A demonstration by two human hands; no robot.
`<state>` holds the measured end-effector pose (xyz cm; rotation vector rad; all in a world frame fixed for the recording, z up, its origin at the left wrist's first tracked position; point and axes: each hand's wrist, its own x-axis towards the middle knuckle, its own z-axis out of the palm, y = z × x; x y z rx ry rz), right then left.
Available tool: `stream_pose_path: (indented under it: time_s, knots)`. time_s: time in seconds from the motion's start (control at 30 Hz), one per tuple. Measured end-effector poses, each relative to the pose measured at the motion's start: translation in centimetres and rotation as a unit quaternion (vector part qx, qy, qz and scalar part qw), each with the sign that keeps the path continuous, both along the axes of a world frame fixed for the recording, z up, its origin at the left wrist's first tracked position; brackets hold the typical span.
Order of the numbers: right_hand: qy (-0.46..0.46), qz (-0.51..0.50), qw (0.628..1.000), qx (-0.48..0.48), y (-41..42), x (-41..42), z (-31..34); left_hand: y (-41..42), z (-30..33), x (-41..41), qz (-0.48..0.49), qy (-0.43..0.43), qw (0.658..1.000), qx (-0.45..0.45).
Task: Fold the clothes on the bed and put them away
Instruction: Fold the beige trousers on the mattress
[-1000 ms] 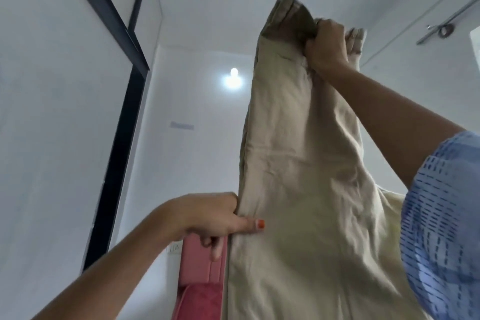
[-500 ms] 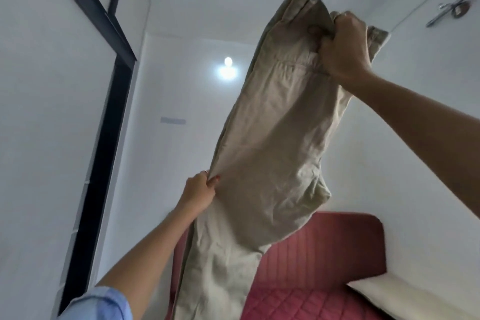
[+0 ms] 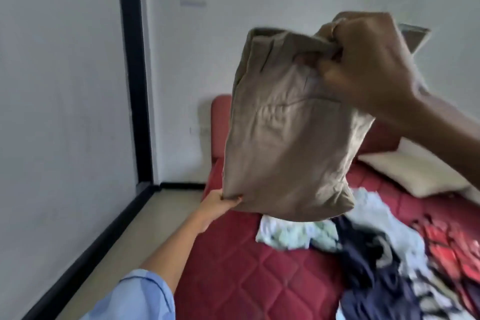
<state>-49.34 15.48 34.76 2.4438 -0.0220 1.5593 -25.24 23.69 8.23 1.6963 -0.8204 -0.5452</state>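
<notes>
Beige cotton trousers (image 3: 283, 138), folded over on themselves, hang in the air above the bed, held up between my two hands. My right hand (image 3: 368, 60), up at about 1 o'clock in my view, is clenched around the bunched top edge of the cloth, knuckles toward me. My left hand (image 3: 220, 201), lower down near 8 o'clock of the bundle, pinches its bottom left corner between thumb and fingers; my arm reaches out from a light blue sleeve (image 3: 140, 296) at 6 o'clock. The fabric is creased and sags between the two grips, its lower edge hanging clear of the things beneath it.

Under the trousers lies the red quilted mattress (image 3: 233, 280) with diamond stitching, and a red padded headboard (image 3: 220, 125) stands behind it at 12 o'clock. A cream pillow (image 3: 415, 171) lies at the head of the bed near 3 o'clock. A loose pile of unfolded clothes spreads from the middle of the bed toward 4 o'clock: a pale white and mint garment (image 3: 293, 234) just below the trousers, a dark navy garment (image 3: 368, 275) beside it, and a red patterned garment (image 3: 452, 249) at the far right. The picture is blurred there, so I cannot tell the pieces apart more closely. A black vertical frame (image 3: 132, 73) runs down the white wall at 10 o'clock.
</notes>
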Motion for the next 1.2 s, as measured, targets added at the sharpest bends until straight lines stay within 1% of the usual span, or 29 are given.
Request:
stream_pose_path:
  time_s: [0.1, 0.17, 0.23, 0.3, 0.37, 0.47, 0.57, 0.63, 0.73, 0.77, 0.83, 0.9, 0.93, 0.97, 1.03, 1.07, 1.1, 1.13, 1.17, 1.2]
  knots:
    - [0.095, 0.012, 0.994, 0.043, 2.3, -1.3, -9.5, 3.7, -9.6, -3.8, -0.056, 0.036, 0.992, 0.112]
    - [0.149, 0.002, 0.986, 0.081, 3.0, -2.2, -15.3, 5.8, -13.9, -6.3, -0.081, 0.058, 0.984, 0.149]
    - [0.192, -0.004, 0.973, 0.125, 3.7, -3.6, -20.3, 7.4, -16.7, -8.6, -0.107, 0.071, 0.977, 0.168]
    - [0.213, -0.016, 0.962, 0.171, 4.3, -5.7, -23.9, 8.6, -19.2, -9.9, -0.135, 0.074, 0.966, 0.206]
    - [0.223, -0.019, 0.952, 0.209, 5.3, -8.0, -26.5, 9.7, -21.2, -10.2, -0.156, 0.041, 0.953, 0.257]
    - [0.238, -0.005, 0.939, 0.247, 6.5, -10.4, -28.8, 11.0, -22.7, -10.2, -0.192, -0.017, 0.942, 0.277]
    - [0.238, -0.003, 0.937, 0.255, 6.7, -11.4, -29.1, 12.1, -23.0, -10.4, -0.255, -0.064, 0.913, 0.312]
    - [0.234, -0.005, 0.938, 0.256, 6.6, -11.4, -28.3, 12.8, -23.2, -10.6, -0.312, -0.066, 0.886, 0.336]
    - [0.244, -0.002, 0.933, 0.265, 6.3, -10.2, -27.1, 13.2, -22.1, -10.9, -0.405, -0.057, 0.826, 0.389]
    - [0.25, 0.002, 0.93, 0.268, 6.0, -9.5, -26.9, 13.2, -21.4, -10.8, -0.421, -0.054, 0.812, 0.4]
    - [0.255, 0.008, 0.927, 0.274, 5.4, -8.1, -27.0, 13.1, -20.6, -9.7, -0.425, -0.065, 0.804, 0.411]
    - [0.259, 0.009, 0.923, 0.283, 4.5, -6.6, -27.2, 12.6, -20.0, -8.2, -0.395, -0.115, 0.785, 0.462]
    - [0.264, 0.008, 0.921, 0.287, 4.0, -5.8, -27.3, 12.2, -19.3, -7.5, -0.372, -0.146, 0.784, 0.475]
    - [0.271, 0.005, 0.918, 0.289, 3.5, -5.2, -27.3, 11.8, -18.5, -6.8, -0.349, -0.157, 0.798, 0.465]
    - [0.281, -0.006, 0.916, 0.287, 2.6, -3.9, -27.0, 10.7, -17.4, -5.7, -0.299, -0.117, 0.859, 0.399]
    - [0.283, -0.008, 0.916, 0.284, 2.3, -3.2, -26.6, 10.3, -16.9, -5.4, -0.265, -0.057, 0.894, 0.358]
    - [0.287, -0.011, 0.916, 0.279, 1.9, -2.5, -26.2, 9.8, -16.5, -5.4, -0.242, 0.029, 0.92, 0.307]
    - [0.292, -0.014, 0.916, 0.274, 1.7, -1.8, -25.6, 9.3, -16.0, -5.6, -0.222, 0.117, 0.933, 0.259]
    - [0.302, -0.017, 0.915, 0.269, 1.4, -1.0, -25.0, 9.0, -15.7, -5.9, -0.206, 0.186, 0.934, 0.224]
    - [0.31, -0.02, 0.912, 0.267, 0.9, 0.0, -24.3, 8.5, -15.7, -6.1, -0.197, 0.237, 0.931, 0.195]
